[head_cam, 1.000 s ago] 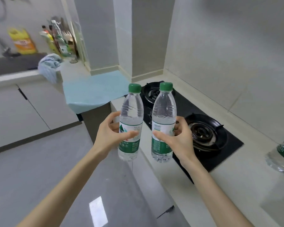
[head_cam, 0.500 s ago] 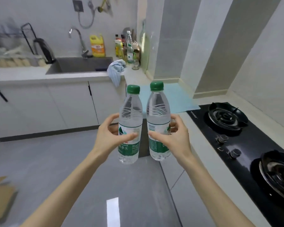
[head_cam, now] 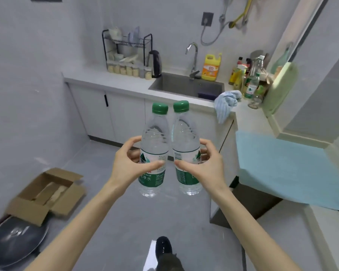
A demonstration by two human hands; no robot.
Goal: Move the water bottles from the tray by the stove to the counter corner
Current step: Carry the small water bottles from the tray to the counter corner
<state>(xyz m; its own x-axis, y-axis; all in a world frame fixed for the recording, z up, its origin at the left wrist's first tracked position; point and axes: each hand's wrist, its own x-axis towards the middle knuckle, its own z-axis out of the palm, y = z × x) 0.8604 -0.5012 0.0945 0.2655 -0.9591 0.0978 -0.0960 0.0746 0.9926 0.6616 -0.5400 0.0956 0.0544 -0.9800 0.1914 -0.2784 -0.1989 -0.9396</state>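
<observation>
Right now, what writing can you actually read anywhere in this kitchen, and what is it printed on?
"WATER": on the green label of the left bottle.
"净水": on the same label, just below it.
Too blurred to read: the label print on the right bottle.
Too blurred to read: the label characters on the yellow jug.
Too small to read: the labels on the far bottles.

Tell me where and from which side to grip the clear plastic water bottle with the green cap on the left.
Around its green-labelled middle, from its left: the clear green-capped water bottle is upright, the second bottle crowds its right side, and the left hand wraps it there.
</observation>
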